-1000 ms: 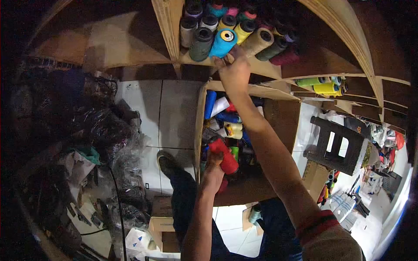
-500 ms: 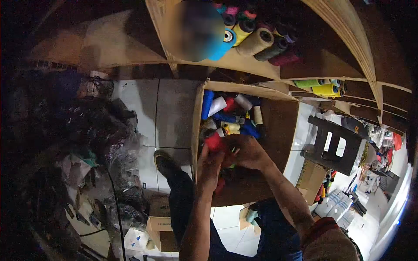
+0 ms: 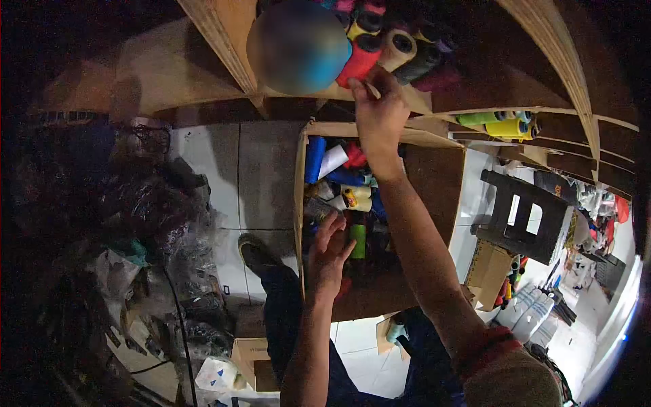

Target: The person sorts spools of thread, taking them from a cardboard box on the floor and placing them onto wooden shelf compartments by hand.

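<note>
On the shelf at the top, my right hand [image 3: 381,112] has its fingers closed on the lower end of a red thread cone [image 3: 359,62]. That cone lies beside a beige cone [image 3: 397,50], with dark cones to the right; a blurred patch covers the cones on its left. Over the cardboard box [image 3: 441,140] my left hand [image 3: 327,254] is held with spread fingers and nothing in them. Near its fingertips a green cone [image 3: 357,241] lies in the box, below a cream cone [image 3: 357,197], a white cone [image 3: 332,161] and a blue cone [image 3: 314,159].
Dark plastic-wrapped piles [image 3: 156,210] fill the left side. A black plastic stool [image 3: 522,216] lies right of the box. Green and yellow cones [image 3: 507,128] rest in another shelf compartment. A small open carton [image 3: 252,349] stands by the person's leg.
My right hand has moved from the box up to the shelf. The red cone, earlier in my left hand and then between both hands, is now at the shelf. My left hand has opened.
</note>
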A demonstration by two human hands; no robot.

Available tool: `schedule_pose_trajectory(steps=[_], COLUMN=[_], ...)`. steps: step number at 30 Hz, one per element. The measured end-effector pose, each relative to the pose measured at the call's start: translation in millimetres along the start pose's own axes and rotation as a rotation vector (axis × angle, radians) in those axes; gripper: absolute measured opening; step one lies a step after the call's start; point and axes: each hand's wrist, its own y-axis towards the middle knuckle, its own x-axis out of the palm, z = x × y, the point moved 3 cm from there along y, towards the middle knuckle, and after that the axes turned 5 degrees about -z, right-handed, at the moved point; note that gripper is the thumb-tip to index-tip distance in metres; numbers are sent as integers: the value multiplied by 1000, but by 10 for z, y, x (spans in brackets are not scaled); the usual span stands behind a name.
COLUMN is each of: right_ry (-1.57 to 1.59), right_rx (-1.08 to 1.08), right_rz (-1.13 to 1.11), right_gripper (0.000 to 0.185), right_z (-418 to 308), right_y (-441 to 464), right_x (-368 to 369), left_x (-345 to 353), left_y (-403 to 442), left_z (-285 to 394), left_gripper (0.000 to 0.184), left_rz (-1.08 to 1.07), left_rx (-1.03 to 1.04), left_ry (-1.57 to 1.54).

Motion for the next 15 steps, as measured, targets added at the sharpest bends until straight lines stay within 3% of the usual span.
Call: schedule_pose_trajectory(steps=[4,8,9,11,14,15], right_ry=[154,287,567,505,87,-29], right_rx=[33,-115,72,326,424,571], right_rz=[-19,-66,-135,-335,-711,-788], right_gripper=[35,25,21,15,16,20], right_z=[148,530,594,696,1417,1557], right_y=[-60,-182,-238,-426,-943,-1156], right_x=[32,-92,-164,-460,-774,-860], left_x=[14,-41,-136,-275,-279,-264], left_y=[7,21,10,3,-40,-47], left_z=[-27,-88,-156,-277,-319,-295], left_gripper=[60,54,52,49,46,44], left_rz=[23,9,7,-8,45,58], left_rx=[-46,-50,-75,-113,-82,-86], left_ry=[38,83,55,-4,51,41])
